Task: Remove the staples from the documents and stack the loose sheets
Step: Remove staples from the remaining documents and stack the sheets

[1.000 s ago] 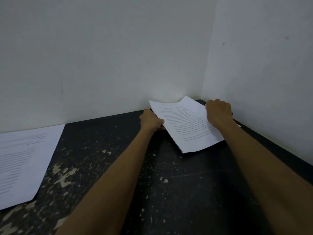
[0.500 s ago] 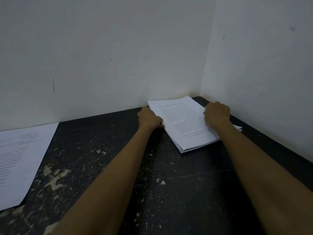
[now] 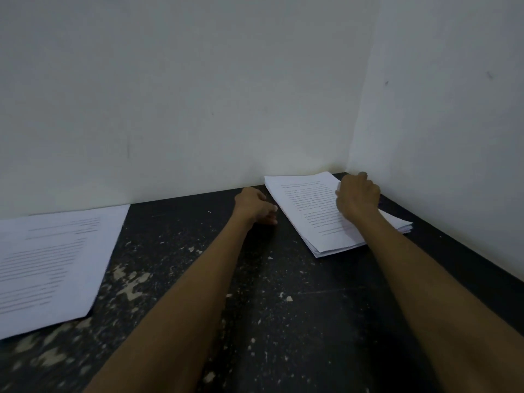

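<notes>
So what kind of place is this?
Probably a plain work corner, maybe in an office or study room. A dark, scuffed table sits tight against two bare white walls. A stack of printed paper lies in the corner, with more sheets on the left.

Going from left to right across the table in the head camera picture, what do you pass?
printed sheets → left hand → stack of sheets in the corner, with the right hand on it
</notes>
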